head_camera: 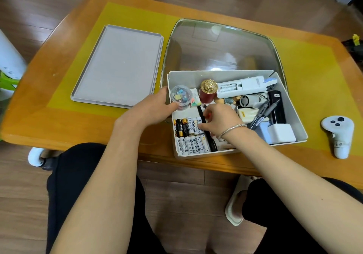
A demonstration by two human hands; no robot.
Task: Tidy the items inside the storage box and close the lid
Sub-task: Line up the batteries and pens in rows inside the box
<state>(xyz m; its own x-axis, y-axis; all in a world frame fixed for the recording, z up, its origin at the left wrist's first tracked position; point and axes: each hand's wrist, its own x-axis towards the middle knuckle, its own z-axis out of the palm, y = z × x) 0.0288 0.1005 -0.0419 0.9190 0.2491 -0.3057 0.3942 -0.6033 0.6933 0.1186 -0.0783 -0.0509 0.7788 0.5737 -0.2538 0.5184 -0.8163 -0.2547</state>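
Head view: "Heybright" batteries (193, 135).

Bare forearms, no sleeves; thin silver bangle (231, 130) on right wrist; black trousers (82, 175); pale slipper (235, 204).
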